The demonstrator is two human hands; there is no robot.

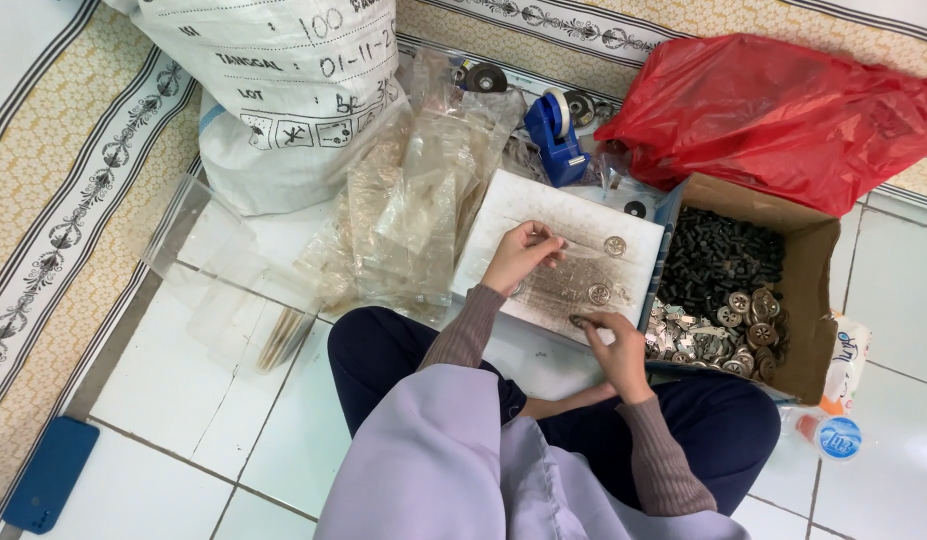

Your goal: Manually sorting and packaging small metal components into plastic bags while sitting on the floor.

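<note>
While the person sits cross-legged on the tile floor, the left hand (521, 255) pinches the top edge of a clear plastic bag (574, 275) lying flat on a white board (504, 215); round metal discs (600, 293) show thru the bag, approx. mid-board. Right hand (616, 345) is closed on a small dark metal piece (580, 321) at the bag's near edge. Just right of the board, a cardboard box (819, 300) holds black screws & silver hardware. Loose clear bags (414, 210) pile to the left, blue tape dispenser (557, 135) beyond, red plastic bag (784, 110) behind the box.
</note>
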